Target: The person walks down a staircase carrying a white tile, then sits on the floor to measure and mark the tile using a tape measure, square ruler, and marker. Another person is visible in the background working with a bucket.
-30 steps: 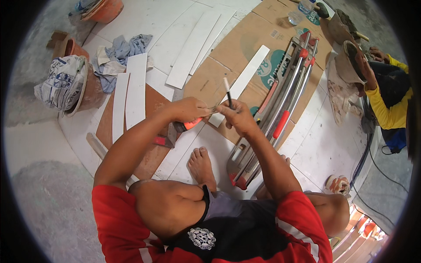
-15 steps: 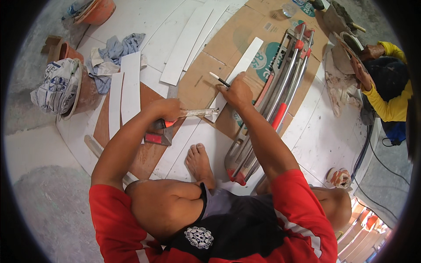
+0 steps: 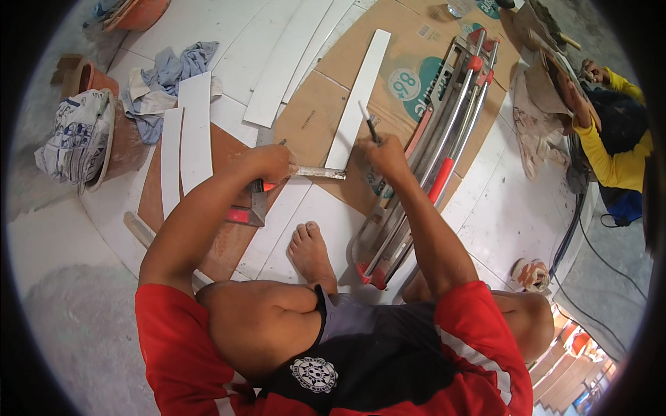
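Observation:
My left hand (image 3: 270, 164) grips the red-handled end of a metal square (image 3: 316, 171) whose blade lies across the near end of a long white tile strip (image 3: 359, 98). The strip rests on brown cardboard (image 3: 309, 121). My right hand (image 3: 386, 157) holds a black-and-white marker (image 3: 369, 123) upright just right of the strip, near its lower end. A manual tile cutter (image 3: 433, 149) with red handles lies right beside my right hand. My bare foot (image 3: 310, 253) rests on the white floor below.
More white tile strips (image 3: 195, 132) lie at left and others (image 3: 284, 62) at the back. Rags (image 3: 163, 80), a bag in a clay pot (image 3: 76, 135) and a bucket stand at left. A person in yellow sleeves (image 3: 610, 149) works at right, near cables (image 3: 576, 229).
The tile strip now lies straighter, pointing away from me. My left hand laid the square's blade across its near end. My right hand moved right of the strip and raised the marker.

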`<state>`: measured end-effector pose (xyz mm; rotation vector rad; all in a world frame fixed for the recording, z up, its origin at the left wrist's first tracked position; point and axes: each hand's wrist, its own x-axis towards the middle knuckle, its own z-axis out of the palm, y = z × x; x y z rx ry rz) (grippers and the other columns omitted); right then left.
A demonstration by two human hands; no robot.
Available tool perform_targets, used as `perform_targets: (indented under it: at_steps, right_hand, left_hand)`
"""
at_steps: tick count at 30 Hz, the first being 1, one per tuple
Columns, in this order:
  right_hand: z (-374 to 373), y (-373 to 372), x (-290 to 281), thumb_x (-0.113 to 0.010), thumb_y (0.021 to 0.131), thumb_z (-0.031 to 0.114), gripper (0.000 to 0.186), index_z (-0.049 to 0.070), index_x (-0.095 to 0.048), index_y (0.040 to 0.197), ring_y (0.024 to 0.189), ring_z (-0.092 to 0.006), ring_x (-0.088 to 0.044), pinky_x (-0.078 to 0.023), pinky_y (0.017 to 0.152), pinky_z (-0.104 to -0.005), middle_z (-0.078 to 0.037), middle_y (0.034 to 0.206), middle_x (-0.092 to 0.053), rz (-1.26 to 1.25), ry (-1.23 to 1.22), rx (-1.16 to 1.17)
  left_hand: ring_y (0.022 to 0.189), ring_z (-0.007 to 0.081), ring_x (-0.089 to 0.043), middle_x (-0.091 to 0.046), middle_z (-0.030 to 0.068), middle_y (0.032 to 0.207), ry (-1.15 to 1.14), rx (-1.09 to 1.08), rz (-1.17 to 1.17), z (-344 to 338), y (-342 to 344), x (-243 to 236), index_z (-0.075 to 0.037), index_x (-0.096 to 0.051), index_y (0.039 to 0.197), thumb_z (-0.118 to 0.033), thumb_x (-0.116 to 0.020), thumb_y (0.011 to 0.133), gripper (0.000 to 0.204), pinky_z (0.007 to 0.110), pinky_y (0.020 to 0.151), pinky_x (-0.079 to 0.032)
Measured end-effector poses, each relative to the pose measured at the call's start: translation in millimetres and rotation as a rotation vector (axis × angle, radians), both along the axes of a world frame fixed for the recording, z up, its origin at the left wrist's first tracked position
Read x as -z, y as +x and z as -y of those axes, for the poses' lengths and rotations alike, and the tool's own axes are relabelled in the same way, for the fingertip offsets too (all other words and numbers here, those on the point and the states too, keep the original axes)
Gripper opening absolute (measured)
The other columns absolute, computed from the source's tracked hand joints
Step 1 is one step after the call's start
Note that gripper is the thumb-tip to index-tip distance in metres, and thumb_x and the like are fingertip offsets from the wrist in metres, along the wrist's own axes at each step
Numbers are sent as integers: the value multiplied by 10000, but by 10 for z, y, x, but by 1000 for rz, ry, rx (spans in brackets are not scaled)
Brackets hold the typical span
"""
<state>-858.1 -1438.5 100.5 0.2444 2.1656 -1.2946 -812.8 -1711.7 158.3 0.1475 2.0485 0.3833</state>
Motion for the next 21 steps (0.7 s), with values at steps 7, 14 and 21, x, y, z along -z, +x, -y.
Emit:
perform_targets:
  at_steps: [7, 14, 21]
  right_hand:
    - [52, 534, 170, -789, 833, 220, 235, 0, -719, 791, 605, -152, -600, -477, 600, -356, -76, 629, -638, 53, -67, -44]
    - [212, 704, 262, -768, 843, 226, 246, -18, -742, 855, 642, -286, -672, -505, 657, -425, -191, 680, -674, -32, -28, 10]
    - [184, 720, 297, -732, 907, 299, 331, -32, -743, 886, 629, -289, -659, -509, 655, -428, -192, 677, -660, -53, -52, 32]
  left_hand:
    - [882, 391, -676, -721, 202, 933, -13, 159, -28, -51, -201, 92, -40, -702, 949, -319, -525, 999, 334, 489, 806, -507]
    - [872, 407, -680, -721, 203, 963, 94, 285, -192, -127, -174, 333, -54, -722, 982, -241, -549, 954, 256, 476, 781, -526]
    - [889, 370, -712, -736, 176, 975, 2, 246, -219, -421, -162, 357, -64, -746, 1017, -172, -566, 927, 229, 475, 754, -552]
